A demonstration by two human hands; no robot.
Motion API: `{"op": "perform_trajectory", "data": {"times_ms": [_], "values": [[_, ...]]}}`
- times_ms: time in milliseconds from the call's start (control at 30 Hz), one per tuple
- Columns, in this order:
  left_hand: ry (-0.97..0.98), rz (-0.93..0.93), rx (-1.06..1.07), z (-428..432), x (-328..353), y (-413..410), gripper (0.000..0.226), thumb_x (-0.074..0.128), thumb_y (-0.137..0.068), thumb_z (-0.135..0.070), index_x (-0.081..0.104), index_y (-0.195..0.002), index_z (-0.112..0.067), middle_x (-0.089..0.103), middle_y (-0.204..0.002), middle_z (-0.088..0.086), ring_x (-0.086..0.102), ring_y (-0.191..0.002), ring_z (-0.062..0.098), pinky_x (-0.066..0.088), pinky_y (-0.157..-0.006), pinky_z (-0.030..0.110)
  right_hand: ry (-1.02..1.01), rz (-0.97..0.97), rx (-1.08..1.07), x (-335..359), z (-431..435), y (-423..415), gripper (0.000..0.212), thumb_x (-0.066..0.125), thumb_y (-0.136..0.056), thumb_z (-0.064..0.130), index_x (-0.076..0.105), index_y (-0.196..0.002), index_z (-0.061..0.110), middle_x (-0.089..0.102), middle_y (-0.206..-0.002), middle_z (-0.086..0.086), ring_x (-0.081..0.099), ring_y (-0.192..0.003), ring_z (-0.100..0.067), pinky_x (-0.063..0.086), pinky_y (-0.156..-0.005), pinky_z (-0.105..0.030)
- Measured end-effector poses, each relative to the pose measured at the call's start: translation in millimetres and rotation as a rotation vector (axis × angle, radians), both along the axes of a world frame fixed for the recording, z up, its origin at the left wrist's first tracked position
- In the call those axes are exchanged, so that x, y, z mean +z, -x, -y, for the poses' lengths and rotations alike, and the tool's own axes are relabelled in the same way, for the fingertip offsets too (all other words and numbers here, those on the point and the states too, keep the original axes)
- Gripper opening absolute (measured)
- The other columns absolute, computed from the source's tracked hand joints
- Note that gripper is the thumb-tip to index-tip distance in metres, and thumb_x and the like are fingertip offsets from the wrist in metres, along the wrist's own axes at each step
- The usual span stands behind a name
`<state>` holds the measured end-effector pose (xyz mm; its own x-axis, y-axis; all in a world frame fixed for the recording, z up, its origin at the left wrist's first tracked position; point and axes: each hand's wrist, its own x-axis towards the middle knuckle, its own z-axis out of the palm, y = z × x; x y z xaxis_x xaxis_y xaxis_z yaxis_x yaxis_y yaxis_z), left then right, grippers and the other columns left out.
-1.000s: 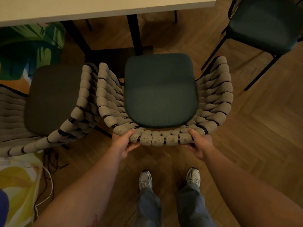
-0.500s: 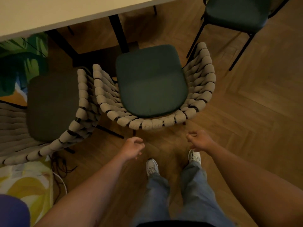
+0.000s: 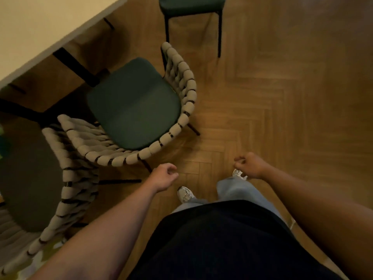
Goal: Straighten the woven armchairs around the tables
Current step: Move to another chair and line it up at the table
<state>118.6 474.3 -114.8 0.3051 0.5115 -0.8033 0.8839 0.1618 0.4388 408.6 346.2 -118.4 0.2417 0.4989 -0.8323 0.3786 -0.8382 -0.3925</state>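
Head view, looking down. The left hand and right hand both hang free above the herringbone floor, fingers loosely curled and holding nothing. The nearest woven armchair, with a dark green seat cushion, stands ahead and to the left of both hands, its open front turned toward the counter. Its curved back rail runs from lower left to upper right, so the chair sits at an angle to the counter edge in this view. The left hand is the nearer of the two, just beside the rail's lower end but apart from it; the right hand is well apart, over the person's right shoe.

Count: two woven armchairs are visible, the second woven armchair at far left, its arm close against the first; whether they touch cannot be told. A third chair at the top edge shows only a green seat and thin black legs. One counter is visible.

Judgement: this chair appears released, and a further chair is probably the next target.
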Motion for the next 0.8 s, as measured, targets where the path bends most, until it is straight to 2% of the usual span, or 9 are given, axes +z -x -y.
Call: {"op": "perform_trajectory", "data": {"times_ms": [133, 200, 300, 367, 433, 567, 667, 800], "values": [[0.018, 0.014, -0.072, -6, -3, -62, 0.032, 0.060, -0.096, -0.026, 0.058, -0.128, -0.023, 0.064, -0.119, 0.004, 0.068, -0.090, 0.017, 0.051, -0.064, 0.027, 0.042, -0.033, -0.061, -16, 23, -37, 0.039, 0.057, -0.099, 0.032, 0.055, -0.131, 0.010, 0.067, -0.105, -0.012, 0.069, -0.082, -0.024, 0.057, -0.064, -0.034], [0.031, 0.000, -0.087, -4, -8, -92, 0.032, 0.060, -0.096, -0.025, 0.059, -0.128, -0.021, 0.064, -0.121, 0.005, 0.068, -0.093, 0.020, 0.053, -0.069, 0.030, 0.057, -0.050, -0.066, -22, 30, -58, 0.040, 0.058, -0.098, 0.031, 0.056, -0.132, 0.010, 0.066, -0.105, -0.010, 0.067, -0.078, -0.021, 0.055, -0.062, -0.030], [0.057, -0.032, -0.137, 0, -14, -138, 0.035, 0.060, -0.096, -0.023, 0.058, -0.130, -0.018, 0.063, -0.121, 0.004, 0.066, -0.104, 0.024, 0.053, -0.080, 0.033, 0.056, -0.065, -0.031, -30, 36, -98, 0.042, 0.058, -0.099, 0.031, 0.055, -0.135, 0.009, 0.064, -0.120, -0.014, 0.067, -0.087, -0.022, 0.056, -0.071, -0.033], [0.072, -0.047, -0.152, 3, -14, -172, 0.035, 0.060, -0.096, -0.020, 0.058, -0.130, -0.015, 0.062, -0.119, 0.005, 0.066, -0.103, 0.025, 0.051, -0.077, 0.030, 0.055, -0.062, -0.037, -30, 39, -127, 0.046, 0.058, -0.098, 0.033, 0.054, -0.137, 0.009, 0.063, -0.127, -0.014, 0.066, -0.094, -0.024, 0.053, -0.070, -0.031], [0.071, -0.045, -0.157, 6, -11, -208, 0.034, 0.060, -0.096, -0.020, 0.059, -0.130, -0.015, 0.063, -0.118, 0.006, 0.067, -0.100, 0.024, 0.051, -0.074, 0.028, 0.053, -0.055, -0.045, -29, 42, -158, 0.047, 0.060, -0.097, 0.036, 0.055, -0.136, 0.011, 0.064, -0.124, -0.013, 0.067, -0.098, -0.026, 0.054, -0.072, -0.033], [0.059, -0.013, -0.175, 3, -6, -276, 0.035, 0.060, -0.095, -0.021, 0.058, -0.130, -0.018, 0.064, -0.115, 0.005, 0.066, -0.095, 0.020, 0.051, -0.069, 0.027, 0.057, -0.029, -0.031, -26, 46, -219, 0.049, 0.060, -0.095, 0.040, 0.055, -0.137, 0.015, 0.064, -0.126, -0.011, 0.065, -0.106, -0.028, 0.056, -0.092, -0.045], [0.040, 0.006, -0.210, -6, -3, -322, 0.034, 0.061, -0.095, -0.022, 0.060, -0.128, -0.018, 0.066, -0.115, 0.006, 0.066, -0.096, 0.020, 0.052, -0.076, 0.030, 0.061, -0.016, -0.044, -22, 41, -260, 0.047, 0.060, -0.095, 0.041, 0.056, -0.135, 0.016, 0.064, -0.126, -0.011, 0.066, -0.105, -0.027, 0.056, -0.093, -0.046], [0.044, 0.009, -0.244, -39, -8, -381, 0.036, 0.061, -0.094, -0.023, 0.059, -0.130, -0.017, 0.065, -0.112, 0.005, 0.064, -0.096, 0.019, 0.048, -0.073, 0.028, 0.063, 0.004, -0.067, -19, 16, -312, 0.047, 0.059, -0.095, 0.041, 0.058, -0.134, 0.015, 0.064, -0.123, -0.011, 0.066, -0.105, -0.027, 0.056, -0.091, -0.045]]}}
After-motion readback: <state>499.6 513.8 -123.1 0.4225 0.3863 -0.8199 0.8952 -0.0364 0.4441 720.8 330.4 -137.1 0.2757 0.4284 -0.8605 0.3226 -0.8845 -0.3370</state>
